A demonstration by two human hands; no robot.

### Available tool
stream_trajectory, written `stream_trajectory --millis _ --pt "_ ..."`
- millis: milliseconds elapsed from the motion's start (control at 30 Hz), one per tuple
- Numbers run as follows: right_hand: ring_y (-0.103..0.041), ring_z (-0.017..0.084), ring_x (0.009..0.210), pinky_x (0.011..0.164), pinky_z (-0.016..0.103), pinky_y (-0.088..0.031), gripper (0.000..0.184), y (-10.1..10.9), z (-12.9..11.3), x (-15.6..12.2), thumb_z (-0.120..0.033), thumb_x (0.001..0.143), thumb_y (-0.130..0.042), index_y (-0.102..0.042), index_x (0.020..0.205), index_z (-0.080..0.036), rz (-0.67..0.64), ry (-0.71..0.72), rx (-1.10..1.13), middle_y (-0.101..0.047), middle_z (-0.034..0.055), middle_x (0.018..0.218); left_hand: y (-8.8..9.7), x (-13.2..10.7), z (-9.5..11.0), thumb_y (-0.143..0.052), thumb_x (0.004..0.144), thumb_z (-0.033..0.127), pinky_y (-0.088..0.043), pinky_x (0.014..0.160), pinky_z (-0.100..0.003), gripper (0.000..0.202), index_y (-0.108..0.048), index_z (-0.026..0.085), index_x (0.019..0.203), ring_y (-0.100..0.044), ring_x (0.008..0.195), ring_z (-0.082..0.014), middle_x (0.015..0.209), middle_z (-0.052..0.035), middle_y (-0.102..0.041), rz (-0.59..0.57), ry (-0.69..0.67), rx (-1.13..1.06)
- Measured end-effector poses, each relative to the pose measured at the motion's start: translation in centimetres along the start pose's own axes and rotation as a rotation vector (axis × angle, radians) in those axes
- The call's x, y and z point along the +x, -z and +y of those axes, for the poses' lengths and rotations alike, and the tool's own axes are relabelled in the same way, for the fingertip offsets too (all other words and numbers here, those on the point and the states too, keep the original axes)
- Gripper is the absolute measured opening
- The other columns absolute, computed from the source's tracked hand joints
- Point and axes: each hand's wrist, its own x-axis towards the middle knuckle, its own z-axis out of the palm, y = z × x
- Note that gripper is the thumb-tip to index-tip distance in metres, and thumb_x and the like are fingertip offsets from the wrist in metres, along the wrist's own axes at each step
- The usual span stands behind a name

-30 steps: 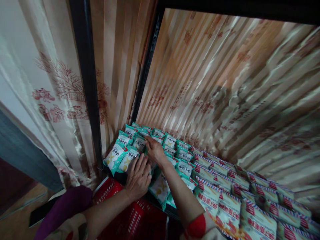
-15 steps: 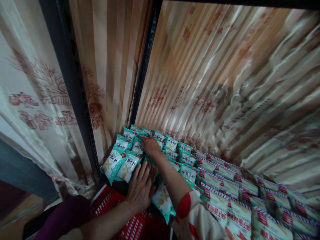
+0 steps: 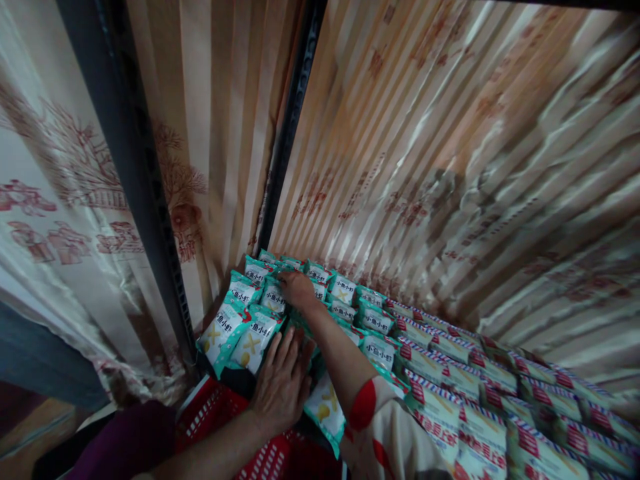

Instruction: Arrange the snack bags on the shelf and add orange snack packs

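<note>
Rows of green-and-white snack bags stand upright on a shelf. My left hand lies against the front of these rows, fingers stretched out and close together, its back toward me. Behind it, my right hand reaches in among the bags. Its fingers are bent down at the top edge of a green snack bag and look closed on it, with the fingertips partly hidden. Under my right forearm, another green bag leans at the shelf's front edge.
Below my hands is a red plastic basket. Cream-coloured packs with striped edges fill the shelf to the right. Dark metal posts rise at the left, and a printed, pleated curtain hangs behind.
My right hand has shifted slightly left and up over the bags. My left hand stays nearly where it was. The view has turned a little, so the left post sits farther left.
</note>
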Motion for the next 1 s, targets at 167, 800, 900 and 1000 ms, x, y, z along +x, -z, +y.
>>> stream_trajectory --millis 167,800,900,1000 --pt "-0.057 0.02 0.111 0.094 0.03 -0.041 0.032 0.2 1.1 0.5 -0.022 0.089 -0.043 -0.063 0.114 -0.022 0.063 -0.062 0.021 -0.068 0.008 0.113 0.0 0.0 0.0 -0.041 0.093 0.033 -0.019 0.112 -0.044 0.054 -0.036 0.012 0.142 -0.025 0.139 -0.0285 0.148 -0.0128 -0.035 0.016 -0.007 -0.017" --pt "-0.065 0.024 0.101 0.084 0.033 -0.049 0.032 -0.9 3.5 3.5 -0.016 0.087 -0.043 -0.064 0.111 -0.016 0.013 -0.212 0.029 -0.068 0.0166 0.106 -0.7 0.1 0.1 -0.044 0.091 0.035 -0.021 0.111 -0.043 0.055 -0.037 0.016 0.142 -0.024 0.14 -0.0276 0.149 -0.0117 -0.034 0.018 0.005 0.03" --pt "-0.066 0.023 0.097 0.082 0.032 -0.05 0.035 -1.0 3.3 3.9 -0.013 0.087 -0.041 -0.065 0.112 -0.019 0.011 -0.203 0.041 -0.07 0.0145 0.102 -0.8 0.1 0.1 -0.044 0.091 0.035 -0.021 0.111 -0.044 0.056 -0.036 0.015 0.143 -0.024 0.139 -0.0278 0.148 -0.0126 -0.035 0.012 0.008 0.018" --pt "-0.067 0.022 0.096 0.081 0.03 -0.05 0.035 -0.8 3.2 4.0 -0.014 0.088 -0.04 -0.066 0.11 -0.02 0.02 -0.195 0.055 -0.071 0.0131 0.101 -0.8 0.0 0.0 -0.044 0.091 0.034 -0.018 0.112 -0.043 0.056 -0.036 0.014 0.142 -0.024 0.14 -0.028 0.148 -0.0127 -0.034 0.009 0.003 0.003"
